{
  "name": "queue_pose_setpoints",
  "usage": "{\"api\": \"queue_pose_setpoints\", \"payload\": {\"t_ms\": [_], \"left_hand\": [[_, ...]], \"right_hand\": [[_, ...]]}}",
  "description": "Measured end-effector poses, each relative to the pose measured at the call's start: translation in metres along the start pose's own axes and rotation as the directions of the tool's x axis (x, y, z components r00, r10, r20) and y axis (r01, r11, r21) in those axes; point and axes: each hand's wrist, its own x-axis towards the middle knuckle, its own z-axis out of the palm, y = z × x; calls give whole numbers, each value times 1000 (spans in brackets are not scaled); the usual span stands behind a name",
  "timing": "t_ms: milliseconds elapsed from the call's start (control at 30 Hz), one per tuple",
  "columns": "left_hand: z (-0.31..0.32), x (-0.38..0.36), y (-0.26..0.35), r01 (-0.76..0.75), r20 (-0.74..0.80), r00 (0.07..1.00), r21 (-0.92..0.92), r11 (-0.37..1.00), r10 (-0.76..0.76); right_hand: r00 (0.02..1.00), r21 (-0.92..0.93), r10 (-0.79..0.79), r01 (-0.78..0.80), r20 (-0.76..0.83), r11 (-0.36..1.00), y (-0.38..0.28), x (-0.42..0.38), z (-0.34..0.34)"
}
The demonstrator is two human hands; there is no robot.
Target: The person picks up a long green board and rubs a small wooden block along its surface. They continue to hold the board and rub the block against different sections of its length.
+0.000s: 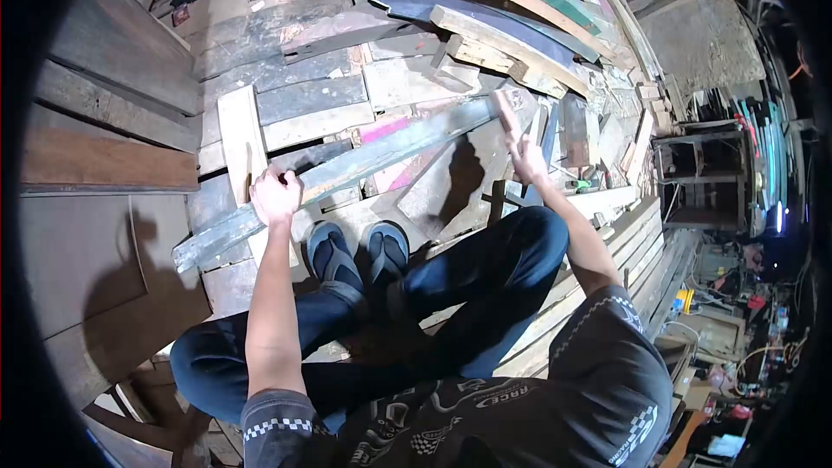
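Observation:
A long, worn grey plank (381, 159) lies slantwise in front of my feet, from lower left to upper right. My left hand (277, 197) is closed around the plank near its left part, beside a pale board (240, 134) that passes beneath. My right hand (529, 160) is wrapped round the handle of a hammer-like tool (509, 121), whose upper end is at the plank's right end. Whether the tool touches the plank, I cannot tell.
Blue and green boards (494, 13) and pale timber pieces (511, 52) are piled ahead. Wooden panels (104, 156) stand at the left. A dark shelf frame (704, 178) and clutter are at the right. My sandalled feet (387, 247) rest on the plank floor.

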Motion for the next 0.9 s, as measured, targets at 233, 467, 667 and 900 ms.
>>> {"api": "queue_pose_setpoints", "payload": {"t_ms": [233, 467, 667, 900], "left_hand": [[3, -1, 0, 32, 37, 999, -25, 999, -31], [8, 0, -4, -21, -16, 1000, -28, 999, 20], [6, 0, -2, 6, -11, 1000, 12, 1000, -6], [6, 1, -2, -5, 1, 1000, 18, 1000, 5]], "right_hand": [[998, 5, -34, 34, 58, 999, -8, 0, -8], [970, -171, -112, 150, 218, 974, -16, -5, -18], [982, 62, -93, 84, 167, 995, -4, -3, -7], [998, -80, 10, -4, 69, 997, -8, 1, -10]]}}
